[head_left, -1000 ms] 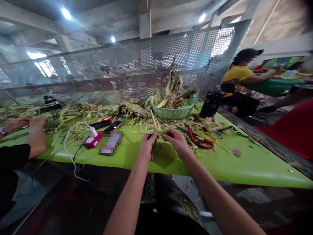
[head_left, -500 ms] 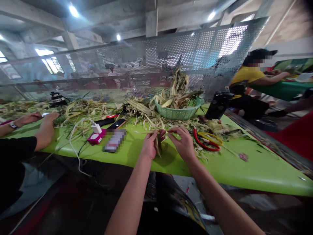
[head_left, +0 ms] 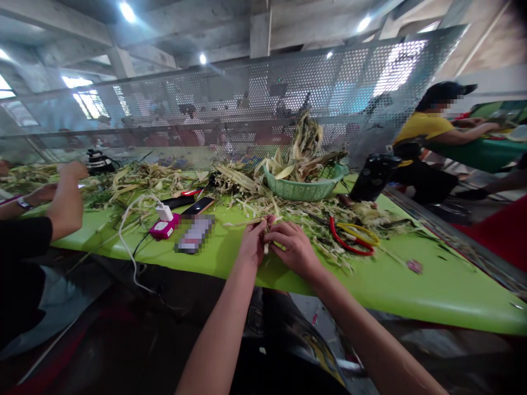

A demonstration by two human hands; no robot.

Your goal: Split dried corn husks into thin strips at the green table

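Note:
My left hand and my right hand meet over the front of the lime-green table. Both pinch a dry, pale corn husk strip, whose end sticks out to the left of my left fingers. The fingers of both hands are closed round the strip and touch each other. Red and yellow scissors lie just right of my right hand among loose husks.
A green basket heaped with husks stands behind my hands. Phones and a pink charger with a white cable lie at the left. A neighbour's hand is raised at far left. A perforated metal screen backs the table; a person in yellow sits at the right.
My right hand has moved left and closed in on my left hand, so the two now touch round the husk. The neighbour's hand at left has lifted off the table.

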